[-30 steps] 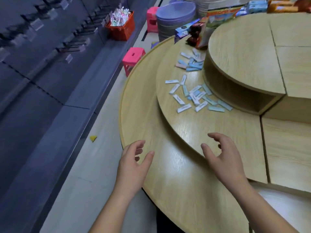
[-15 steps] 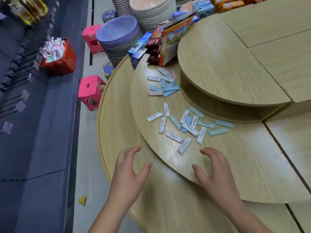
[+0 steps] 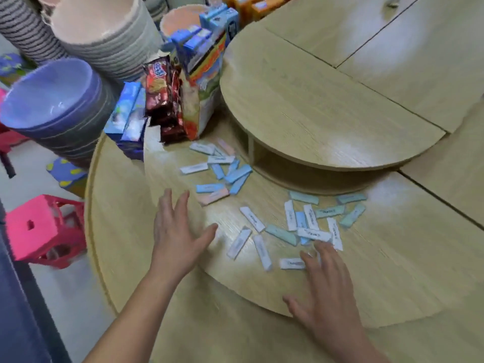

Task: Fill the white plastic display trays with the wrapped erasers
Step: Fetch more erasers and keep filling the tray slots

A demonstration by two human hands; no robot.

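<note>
The erasers (image 3: 301,226) lay loose on the middle tier (image 3: 392,271) of a round wooden stand, in two scatters. The nearer scatter, white, pale blue and mint, sat at about 4 o'clock from the frame's centre. The farther scatter (image 3: 222,171), blue, white and pink, sat close to the centre, just at the foot of the top tier (image 3: 301,95).

The left hand (image 3: 178,231) was spread wide and flat, fingers straight, holding nothing. It lay over the rim of the middle tier at 7 o'clock from the farther scatter, its fingertips short of the nearest pink eraser.

The right hand (image 3: 324,292) was also wide, fingers splayed and slightly bent, holding nothing. It lay at 6 o'clock from the nearer scatter. Its fingertips reached the nearest white erasers; whether they pressed on them could not be told.

Snack packs (image 3: 159,100) stood at 12 o'clock from the farther scatter. Stacked purple bowls (image 3: 52,100) were at 10 o'clock in the frame. A pink stool (image 3: 42,226) stood on the floor at 9 o'clock from the left hand, beyond the bottom tier (image 3: 123,218).
</note>
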